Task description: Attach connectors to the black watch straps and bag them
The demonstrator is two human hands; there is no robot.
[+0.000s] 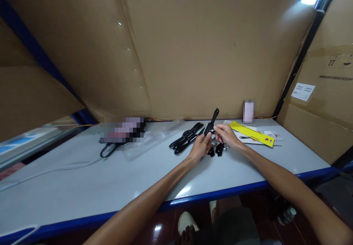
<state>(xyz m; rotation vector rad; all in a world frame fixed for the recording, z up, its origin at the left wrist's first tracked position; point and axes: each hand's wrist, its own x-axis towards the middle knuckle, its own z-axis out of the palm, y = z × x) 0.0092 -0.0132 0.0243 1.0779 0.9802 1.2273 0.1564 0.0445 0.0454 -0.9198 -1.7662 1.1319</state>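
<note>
My left hand (202, 144) is closed around the lower end of a slim black handle-like tool (211, 121) that sticks up and away from me. My right hand (224, 133) pinches the same tool from the right, fingers pressed together at its middle. Just below the hands lie small black parts (217, 150) on the grey table (116, 178). A bundle of similar black tools (186, 137) lies to the left of my left hand.
A yellow packaging card (252, 132) with white cards lies right of the hands. Clear plastic packaging (149, 139), a blurred object (122, 130) and a white cable (55, 169) are to the left. Cardboard sheets (193, 50) wall the back; boxes (325, 90) stand right.
</note>
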